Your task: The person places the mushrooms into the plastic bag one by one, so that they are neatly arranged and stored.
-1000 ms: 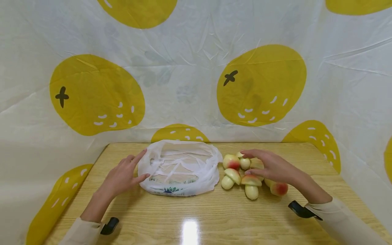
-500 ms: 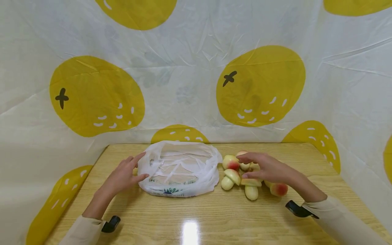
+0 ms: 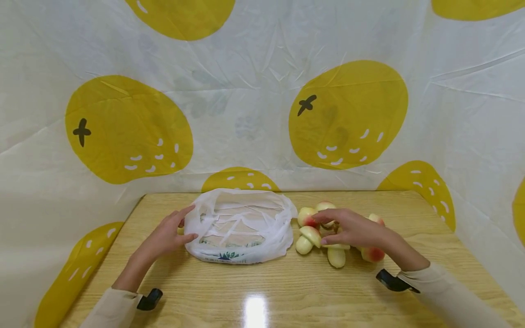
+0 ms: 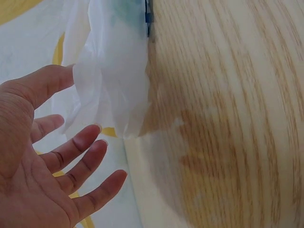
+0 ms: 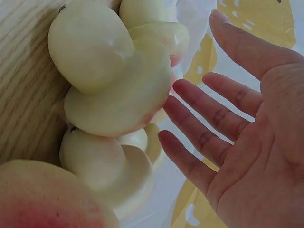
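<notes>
One white plastic bag (image 3: 270, 248) sat just right of the left grip (image 3: 162, 237), fingers spread loose — and the right grip (image 3: 356, 228), also relaxed, hung over some mushroom-shaped things (image 3: 310, 237) on the bench (image 3: 197, 287).

A pale beige cloth sleeve (image 3: 110, 308) covers the left forearm, and a matching pale beige sleeve (image 3: 447, 294) the right, both lightly creased. A curved, glossy black piece (image 3: 150, 299) juts out by the left cuff, a similar curved black piece (image 3: 393, 280) by the right. The bare left hand (image 3: 164, 234) and bare right hand (image 3: 352, 228) have creased palms.
</notes>
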A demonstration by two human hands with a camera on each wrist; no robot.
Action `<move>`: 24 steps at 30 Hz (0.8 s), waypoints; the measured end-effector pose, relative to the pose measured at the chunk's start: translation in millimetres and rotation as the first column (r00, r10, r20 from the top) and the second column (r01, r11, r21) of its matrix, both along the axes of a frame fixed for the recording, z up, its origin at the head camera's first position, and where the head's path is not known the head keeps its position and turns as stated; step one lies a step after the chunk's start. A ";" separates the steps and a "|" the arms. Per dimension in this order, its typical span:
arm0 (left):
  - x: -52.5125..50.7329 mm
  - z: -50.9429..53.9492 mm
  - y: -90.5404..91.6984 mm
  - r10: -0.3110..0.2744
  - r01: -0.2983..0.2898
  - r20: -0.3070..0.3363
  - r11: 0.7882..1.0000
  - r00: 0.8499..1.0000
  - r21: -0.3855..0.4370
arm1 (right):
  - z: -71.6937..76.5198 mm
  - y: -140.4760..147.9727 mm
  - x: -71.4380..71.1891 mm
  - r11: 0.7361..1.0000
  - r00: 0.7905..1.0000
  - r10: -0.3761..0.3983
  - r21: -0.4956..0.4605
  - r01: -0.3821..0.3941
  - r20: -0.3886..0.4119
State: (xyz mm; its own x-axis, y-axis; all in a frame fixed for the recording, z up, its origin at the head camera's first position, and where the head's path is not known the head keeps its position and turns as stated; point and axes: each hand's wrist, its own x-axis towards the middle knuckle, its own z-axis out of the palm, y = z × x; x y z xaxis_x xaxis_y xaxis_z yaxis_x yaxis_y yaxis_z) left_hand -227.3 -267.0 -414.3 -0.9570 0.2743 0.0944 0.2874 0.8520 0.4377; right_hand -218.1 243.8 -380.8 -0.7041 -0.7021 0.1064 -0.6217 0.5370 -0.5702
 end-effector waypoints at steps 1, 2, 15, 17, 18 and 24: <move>-0.6 -0.8 -0.1 -0.001 0.001 0.003 1.000 1.000 0.004 | -0.7 -0.3 -0.1 1.000 1.000 0.002 -0.001 -0.002 0.002; -1.1 -1.5 -0.2 -0.002 0.002 0.006 1.000 1.000 0.005 | -1.4 -0.6 -0.1 1.000 1.000 0.002 -0.004 -0.002 0.008; -4.9 -8.1 -3.9 -0.006 0.003 0.031 0.996 0.999 0.093 | -11.0 -5.4 0.3 1.000 1.000 -0.002 0.009 0.002 0.024; -5.5 -9.2 -5.0 -0.013 0.010 0.029 0.994 1.000 0.108 | -12.2 -6.2 1.3 1.000 1.000 -0.012 0.017 0.012 -0.019; -5.9 -9.9 -5.7 -0.015 0.012 0.026 0.994 1.000 0.112 | -12.9 -6.7 1.7 1.000 0.999 -0.017 0.026 0.018 -0.046; -6.8 -11.3 -7.6 -0.021 0.018 0.024 0.993 1.000 0.120 | -17.2 -11.2 2.8 0.995 0.985 -0.033 0.085 0.048 -0.170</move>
